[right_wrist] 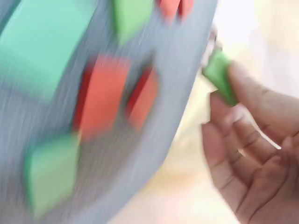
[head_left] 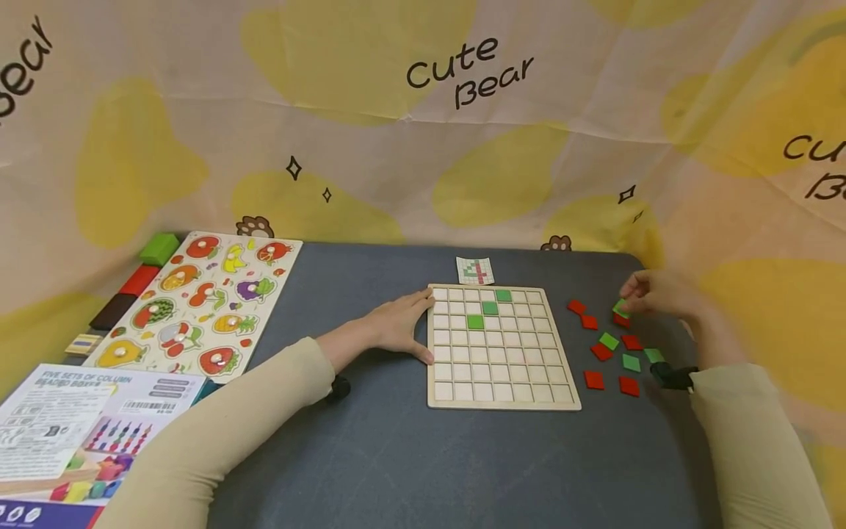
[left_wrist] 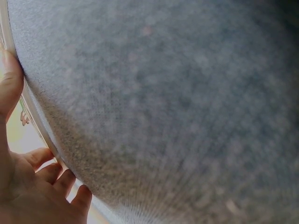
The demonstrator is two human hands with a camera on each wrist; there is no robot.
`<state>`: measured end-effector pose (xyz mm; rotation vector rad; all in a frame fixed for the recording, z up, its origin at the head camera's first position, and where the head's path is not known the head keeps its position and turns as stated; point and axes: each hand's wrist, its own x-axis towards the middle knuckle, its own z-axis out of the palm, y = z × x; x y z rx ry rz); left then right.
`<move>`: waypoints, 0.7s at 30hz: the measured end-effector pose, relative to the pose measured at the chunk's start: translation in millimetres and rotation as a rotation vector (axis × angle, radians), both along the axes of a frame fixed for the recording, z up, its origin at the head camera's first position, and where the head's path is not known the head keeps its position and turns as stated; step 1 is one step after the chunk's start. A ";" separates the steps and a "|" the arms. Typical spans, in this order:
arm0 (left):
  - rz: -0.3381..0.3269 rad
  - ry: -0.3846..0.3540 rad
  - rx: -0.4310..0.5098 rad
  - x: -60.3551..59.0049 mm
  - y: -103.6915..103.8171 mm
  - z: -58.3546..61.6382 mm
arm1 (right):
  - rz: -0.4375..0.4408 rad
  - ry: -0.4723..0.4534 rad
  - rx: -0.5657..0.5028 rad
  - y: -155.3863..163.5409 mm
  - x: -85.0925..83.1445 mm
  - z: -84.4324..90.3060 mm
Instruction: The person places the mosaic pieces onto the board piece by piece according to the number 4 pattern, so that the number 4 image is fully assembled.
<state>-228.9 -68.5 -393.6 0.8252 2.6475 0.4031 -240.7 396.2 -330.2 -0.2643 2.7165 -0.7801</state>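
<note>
My right hand (head_left: 661, 294) pinches a green square tile (right_wrist: 218, 74) between thumb and fingers, above the scattered tiles on the right of the table. My left hand (head_left: 396, 325) touches the left edge of a wooden grid board (head_left: 504, 353), its thumb and fingers spread along that side. Three green tiles sit in the board's upper cells in a diagonal, one of them a lighter green tile (head_left: 475, 322). Right of the board lie several loose red tiles (head_left: 594, 380) and green tiles (head_left: 631, 362). Just behind the board lies a small pattern card (head_left: 474, 271).
On the left lies a fruit puzzle board (head_left: 198, 294), with a printed box (head_left: 73, 433) in front of it. Coloured blocks (head_left: 159, 250) line the far left edge. A patterned cloth (head_left: 396, 147) hangs behind and beside the dark table (head_left: 396, 455).
</note>
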 end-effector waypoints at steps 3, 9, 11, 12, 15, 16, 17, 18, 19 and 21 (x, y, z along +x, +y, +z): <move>0.000 -0.004 -0.002 0.2 0.2 -1.1 | 0.036 0.064 0.035 -36.8 -4.5 3.6; -0.002 -0.001 0.004 0.6 0.9 0.5 | 0.155 0.138 -0.006 -109.6 -6.8 -4.0; -0.001 -0.003 0.005 0.9 1.0 1.2 | 0.197 0.147 -0.049 -131.2 -5.8 -8.7; -0.001 -0.003 0.006 1.0 1.0 1.5 | 0.216 0.150 -0.072 -141.3 -5.0 -10.9; 0.000 -0.006 0.005 1.1 0.8 1.7 | 0.270 0.152 -0.125 -169.2 -1.1 -15.8; 0.001 -0.007 0.006 1.0 0.8 1.6 | 0.282 0.143 -0.136 -177.9 0.7 -16.3; 0.003 -0.007 0.005 0.8 0.6 1.5 | 0.302 0.137 -0.146 -185.5 1.7 -17.6; 0.004 -0.006 0.003 0.5 0.4 1.3 | 0.316 0.129 -0.153 -193.3 2.7 -18.7; 0.007 -0.005 0.002 0.1 0.3 0.8 | 0.332 0.122 -0.159 -200.2 3.5 -19.9; 0.011 -0.005 0.001 -0.3 -0.2 0.4 | 0.361 0.112 -0.161 -212.1 4.8 -22.3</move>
